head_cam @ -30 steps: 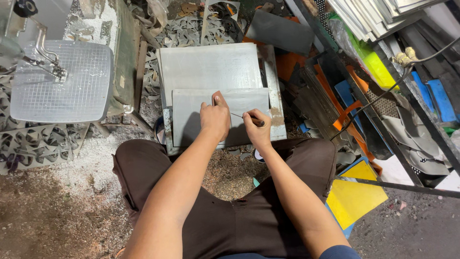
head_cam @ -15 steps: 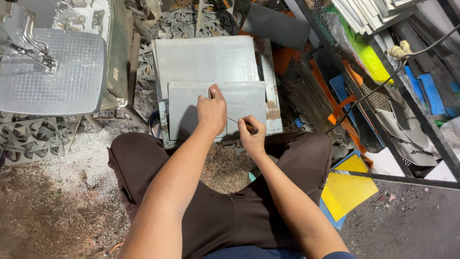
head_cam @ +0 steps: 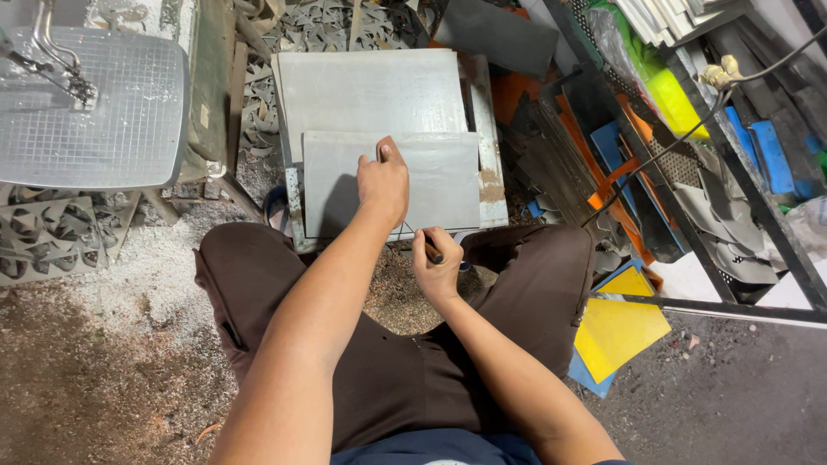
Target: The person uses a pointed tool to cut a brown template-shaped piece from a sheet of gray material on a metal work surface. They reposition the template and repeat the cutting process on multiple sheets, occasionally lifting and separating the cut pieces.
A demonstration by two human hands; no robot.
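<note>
Grey sheet (head_cam: 431, 185) lies under the flat left hand (head_cam: 384, 182); right hand (head_cam: 437, 267) pinches a pencil (head_cam: 432, 251) at its near edge.

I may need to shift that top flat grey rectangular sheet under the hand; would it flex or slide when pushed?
The top grey sheet lies dead flat with straight edges, so it is probably stiff. It rests on a larger, similarly smooth grey sheet, so it could slide easily. The left hand pressing down on it hints at that.

packages: none; labels: none; signs: none; screens: none
</note>
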